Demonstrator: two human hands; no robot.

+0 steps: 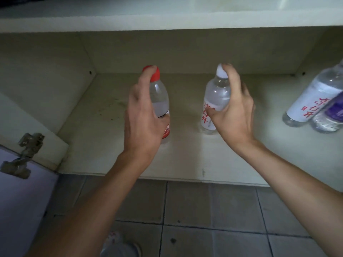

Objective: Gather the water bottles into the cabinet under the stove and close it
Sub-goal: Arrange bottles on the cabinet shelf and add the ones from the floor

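A red-capped water bottle (161,101) with a red label stands upright on the cabinet floor (96,145). My left hand (143,117) holds it, thumb round the label and forefinger up on the cap. To its right stands a white-capped bottle (216,95) with a white label and red characters. My right hand (233,115) holds that one, thumb across the label and forefinger on the cap. Two more bottles stand at the cabinet's right side: a white-labelled bottle (313,101) and, in front of it, a purple-labelled bottle (332,115).
The cabinet is open, with a pale counter edge (167,19) overhanging it. Its left door (20,201) is swung out towards me, a metal hinge (24,154) showing. Grey floor tiles (204,219) lie in front, and a shoe (118,245) shows at the bottom.
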